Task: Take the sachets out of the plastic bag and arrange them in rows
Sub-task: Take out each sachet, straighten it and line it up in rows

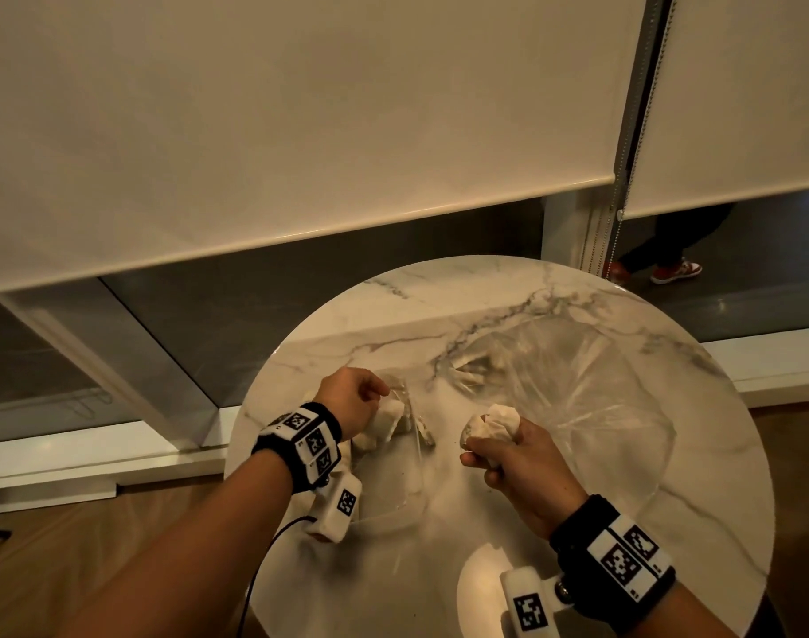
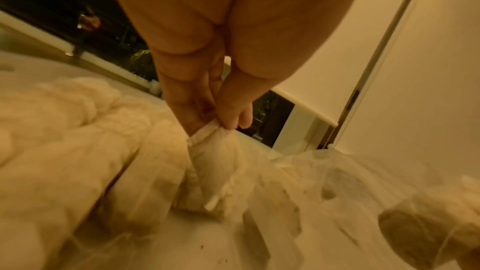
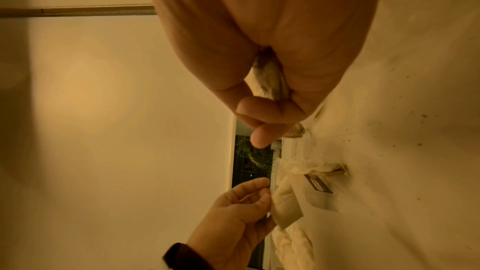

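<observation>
A clear plastic bag [image 1: 573, 393] lies crumpled across the round marble table [image 1: 485, 297]. My left hand [image 1: 354, 400] pinches the top seam of a white sachet [image 1: 388, 419] [image 2: 218, 161], which hangs with its lower end on the table among several other sachets [image 2: 78, 141]. My right hand [image 1: 508, 458] grips a bunched pale sachet [image 1: 494, 423] [image 3: 272, 77] in its fist, above the table's middle. In the right wrist view my left hand [image 3: 241, 217] holds its sachet [image 3: 287, 206] near a tagged sachet [image 3: 319, 171]. More sachets [image 1: 476, 366] show inside the bag.
Roller blinds [image 1: 301, 108] hang behind the table, with a dark window strip below them. A person's shoes [image 1: 674, 271] stand beyond the glass at the right. Brown crumbs [image 3: 420, 118] dot the tabletop. The table's near part [image 1: 416, 568] holds only my wrist cameras' cable.
</observation>
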Tool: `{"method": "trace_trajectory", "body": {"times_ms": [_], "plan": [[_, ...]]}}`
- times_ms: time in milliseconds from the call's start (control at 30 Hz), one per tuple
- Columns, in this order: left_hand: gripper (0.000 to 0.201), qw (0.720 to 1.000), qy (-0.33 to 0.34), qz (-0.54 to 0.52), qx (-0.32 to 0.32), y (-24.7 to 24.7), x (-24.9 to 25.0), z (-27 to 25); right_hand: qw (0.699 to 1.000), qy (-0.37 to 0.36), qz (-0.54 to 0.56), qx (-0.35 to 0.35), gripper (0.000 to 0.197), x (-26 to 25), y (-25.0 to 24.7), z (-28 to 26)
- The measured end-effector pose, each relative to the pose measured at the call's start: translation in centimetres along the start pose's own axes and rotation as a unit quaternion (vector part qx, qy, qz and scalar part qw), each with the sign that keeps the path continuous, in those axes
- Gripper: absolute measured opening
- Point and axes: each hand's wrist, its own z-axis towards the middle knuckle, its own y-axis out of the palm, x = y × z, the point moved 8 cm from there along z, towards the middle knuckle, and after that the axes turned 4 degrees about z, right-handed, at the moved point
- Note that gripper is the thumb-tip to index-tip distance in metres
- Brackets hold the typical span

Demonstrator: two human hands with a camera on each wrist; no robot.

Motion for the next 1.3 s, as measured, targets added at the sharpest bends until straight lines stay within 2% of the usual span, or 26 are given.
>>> {"method": "trace_trajectory", "body": {"times_ms": [133,267,367,467,567,667,733,867,1033,1133,1300], "plan": [[0.031,0.997,-0.045,-0.055,0.008,1.4,-1.5,0.6,1.0,-0.001,-0.002,0.004,0.019,0.1,-0.1,0.0],[0.042,0.996,-0.061,-0.071,0.013,2.3,-2.1,0.9,1.0,-0.001,-0.005,0.002,0.018,0.2,0.0,0.0],[0.043,0.997,-0.06,-0.047,0.009,2.5,-1.6,0.9,1.0,-0.001,-0.008,0.002,0.018,0.2,0.1,0.1],[0.034,0.999,-0.041,-0.011,0.02,2.2,-0.5,0.9,1.0,-0.004,-0.009,0.004,0.019,0.2,0.2,0.0],[0.03,0.999,-0.027,0.021,-0.002,2.3,0.5,0.7,1.0,-0.004,-0.009,0.004,0.019,0.1,0.1,0.1],[0.037,0.997,-0.013,0.071,-0.03,2.6,0.8,0.5,1.0,-0.006,-0.012,0.005,0.02,0.0,0.0,0.1],[0.042,0.993,-0.005,0.113,-0.039,2.7,0.8,0.4,1.0,-0.008,-0.014,0.006,0.02,0.0,-0.1,0.1],[0.04,0.984,0.01,0.18,-0.009,1.9,0.7,0.8,1.0,-0.009,-0.015,0.007,0.019,0.0,-0.2,0.0],[0.044,0.96,0.027,0.274,-0.054,2.5,1.1,1.5,1.0,-0.009,-0.02,0.004,0.019,0.1,0.1,-0.1],[0.036,0.948,0.037,0.305,-0.083,3.3,1.5,1.9,1.0,-0.008,-0.021,0.005,0.021,0.1,0.1,-0.1],[0.034,0.946,0.022,0.312,-0.089,3.7,1.7,2.6,1.0,-0.012,-0.026,0.011,0.021,0.0,-0.3,-0.1]]}}
